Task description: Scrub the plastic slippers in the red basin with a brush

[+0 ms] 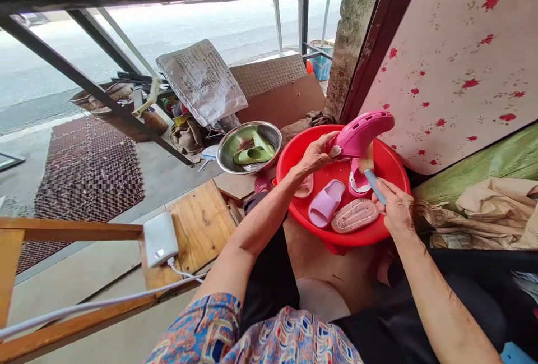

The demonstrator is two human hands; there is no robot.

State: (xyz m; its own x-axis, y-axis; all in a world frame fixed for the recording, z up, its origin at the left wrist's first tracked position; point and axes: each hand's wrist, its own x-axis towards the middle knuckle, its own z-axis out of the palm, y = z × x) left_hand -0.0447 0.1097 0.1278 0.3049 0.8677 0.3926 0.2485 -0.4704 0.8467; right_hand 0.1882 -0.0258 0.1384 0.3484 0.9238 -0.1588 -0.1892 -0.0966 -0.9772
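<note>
My left hand [313,153] grips the heel end of a bright pink clog [361,134], holding it up over a red plastic basin [399,184]. My right hand [395,207] is shut on a brush with a pale blue handle [375,186], whose pale bristles touch the underside of the clog. Below them in the basin lie a lilac slide sandal [325,202], a pink slipper with a ridged sole [354,215], and two other pink slippers [357,182]. A steel bowl [247,148] beside the basin holds green slippers [254,151].
A wall with a red flower pattern [454,61] rises to the right, with crumpled cloth [496,212] below it. To the left are a wooden board bearing a white power bank [160,239] with its cable, a metal table frame [101,50], and a printed bag [202,81].
</note>
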